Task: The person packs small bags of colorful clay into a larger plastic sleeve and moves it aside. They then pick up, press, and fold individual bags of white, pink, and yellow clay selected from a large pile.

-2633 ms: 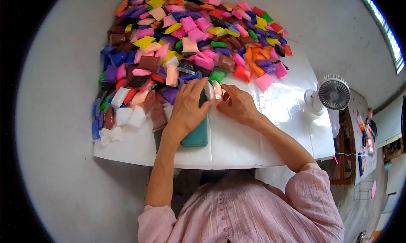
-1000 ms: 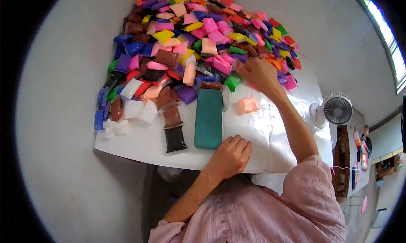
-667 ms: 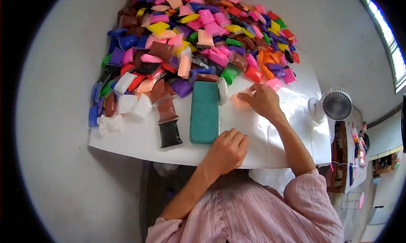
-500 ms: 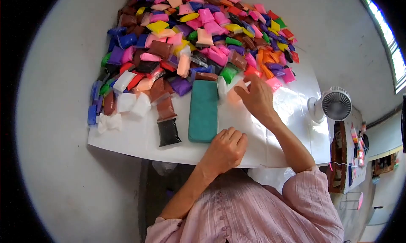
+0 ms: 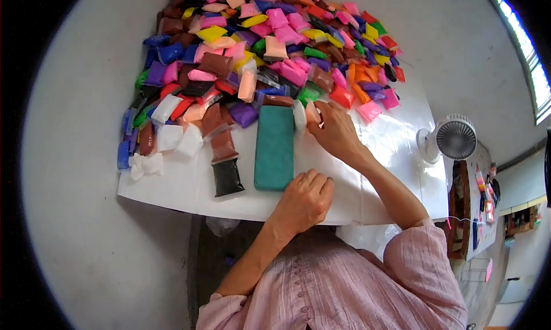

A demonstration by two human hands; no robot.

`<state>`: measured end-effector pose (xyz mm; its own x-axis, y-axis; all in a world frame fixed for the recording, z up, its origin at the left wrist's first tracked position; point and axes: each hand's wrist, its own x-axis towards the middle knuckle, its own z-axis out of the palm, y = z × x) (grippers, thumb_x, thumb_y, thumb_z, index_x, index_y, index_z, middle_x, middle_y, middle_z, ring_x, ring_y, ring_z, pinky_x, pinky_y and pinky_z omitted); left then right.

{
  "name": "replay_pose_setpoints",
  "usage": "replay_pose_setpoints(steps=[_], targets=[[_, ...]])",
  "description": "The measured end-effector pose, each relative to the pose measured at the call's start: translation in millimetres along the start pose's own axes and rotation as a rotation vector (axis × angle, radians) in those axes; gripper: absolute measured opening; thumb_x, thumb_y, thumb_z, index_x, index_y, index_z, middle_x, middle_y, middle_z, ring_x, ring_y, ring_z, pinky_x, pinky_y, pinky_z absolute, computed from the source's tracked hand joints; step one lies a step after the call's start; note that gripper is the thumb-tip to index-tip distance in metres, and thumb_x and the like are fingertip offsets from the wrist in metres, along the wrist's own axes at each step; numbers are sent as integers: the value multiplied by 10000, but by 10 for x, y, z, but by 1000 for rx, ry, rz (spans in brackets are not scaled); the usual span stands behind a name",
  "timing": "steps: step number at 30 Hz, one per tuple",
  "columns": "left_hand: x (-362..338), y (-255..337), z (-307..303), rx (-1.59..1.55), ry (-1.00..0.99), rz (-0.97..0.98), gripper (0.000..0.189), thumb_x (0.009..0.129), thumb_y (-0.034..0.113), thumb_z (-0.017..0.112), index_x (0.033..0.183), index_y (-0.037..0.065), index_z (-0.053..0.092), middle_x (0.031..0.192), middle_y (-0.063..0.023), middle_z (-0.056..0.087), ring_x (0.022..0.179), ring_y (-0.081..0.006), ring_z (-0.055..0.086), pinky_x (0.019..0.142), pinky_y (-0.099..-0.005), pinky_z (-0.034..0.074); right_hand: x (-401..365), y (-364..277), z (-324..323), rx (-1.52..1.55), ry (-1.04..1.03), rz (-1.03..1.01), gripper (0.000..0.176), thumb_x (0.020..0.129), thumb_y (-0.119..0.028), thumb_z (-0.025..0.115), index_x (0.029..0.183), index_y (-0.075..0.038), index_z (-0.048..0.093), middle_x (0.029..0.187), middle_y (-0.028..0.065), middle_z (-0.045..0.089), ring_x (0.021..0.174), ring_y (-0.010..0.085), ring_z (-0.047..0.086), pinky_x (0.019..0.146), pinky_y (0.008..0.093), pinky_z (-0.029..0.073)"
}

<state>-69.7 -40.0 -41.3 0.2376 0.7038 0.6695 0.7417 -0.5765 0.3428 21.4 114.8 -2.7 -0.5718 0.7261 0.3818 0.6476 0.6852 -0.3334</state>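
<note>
My right hand reaches over the table right of the teal block, its fingers closed on a peach packet. Just left of that packet, a white packet stands against the block's upper right side. My left hand rests at the block's lower right corner, its fingers curled in; anything inside them is hidden. Left of the block lie a black packet and a brown packet, one above the other.
A large heap of coloured packets covers the back of the white table. Several white packets lie at its left. A small white fan stands by the right edge. A cluttered surface is farther right.
My right hand has moved left and closed on the peach packet, which now sits nearer the white packet. My left hand has hardly moved.
</note>
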Motion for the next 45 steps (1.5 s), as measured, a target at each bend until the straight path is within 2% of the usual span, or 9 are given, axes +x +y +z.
replay_pose_setpoints(steps=[3,9,12,15,21,30,33,36,45], targets=[[3,-7,-4,-7,1,-6,154,711,59,626,843,2,569,792,-106,529,788,-281,551,719,-379,485,-65,-60,-6,12,-63,95,362,764,-163,701,1049,23,577,896,207,635,774,336,647,703,417,514],[15,5,-10,-15,12,-12,152,710,58,625,839,7,564,796,-104,529,788,-278,549,718,-379,484,-119,7,-75,127,-126,180,366,747,-172,716,1030,14,576,919,211,650,799,316,657,728,409,519],[11,2,-6,-14,6,-12,154,712,59,626,843,7,563,793,-103,523,785,-278,546,717,-378,483,-72,-46,-135,154,-212,235,348,774,-186,702,1038,6,581,929,219,655,806,336,649,731,432,514],[4,-2,0,-9,-4,-15,155,715,58,627,846,7,562,789,-102,517,783,-278,543,718,-380,483,-107,36,36,82,-51,32,287,857,-215,608,1032,5,550,945,269,629,764,450,628,701,518,502],[11,7,-8,-10,-2,-19,152,713,53,631,837,10,556,780,-101,507,783,-280,541,714,-385,484,-206,-101,103,-54,-14,64,297,887,-188,577,1080,20,487,915,263,608,743,451,634,659,517,515],[26,19,-41,-14,-3,-22,143,724,56,628,842,13,558,783,-99,508,783,-276,542,714,-382,484,-181,-124,125,-75,-28,179,355,877,-248,598,1116,-7,495,922,245,629,793,430,631,716,495,509],[17,16,-24,-8,0,-21,144,728,57,627,848,14,560,788,-98,511,786,-274,543,715,-378,482,-166,-109,41,-6,-61,191,400,921,-323,536,1082,42,523,951,301,622,785,476,631,703,541,510],[11,16,-18,0,-1,-19,149,726,57,629,851,15,560,790,-97,512,789,-272,544,718,-377,481,-182,-45,79,-43,-61,215,488,826,-262,666,1200,21,531,920,217,659,789,359,654,715,437,517],[4,2,-10,8,-10,-13,135,727,74,621,836,17,564,789,-96,516,787,-274,545,707,-381,477,-231,-56,-89,5,-176,219,599,786,-258,708,1268,35,504,906,173,663,785,326,651,703,415,517]])
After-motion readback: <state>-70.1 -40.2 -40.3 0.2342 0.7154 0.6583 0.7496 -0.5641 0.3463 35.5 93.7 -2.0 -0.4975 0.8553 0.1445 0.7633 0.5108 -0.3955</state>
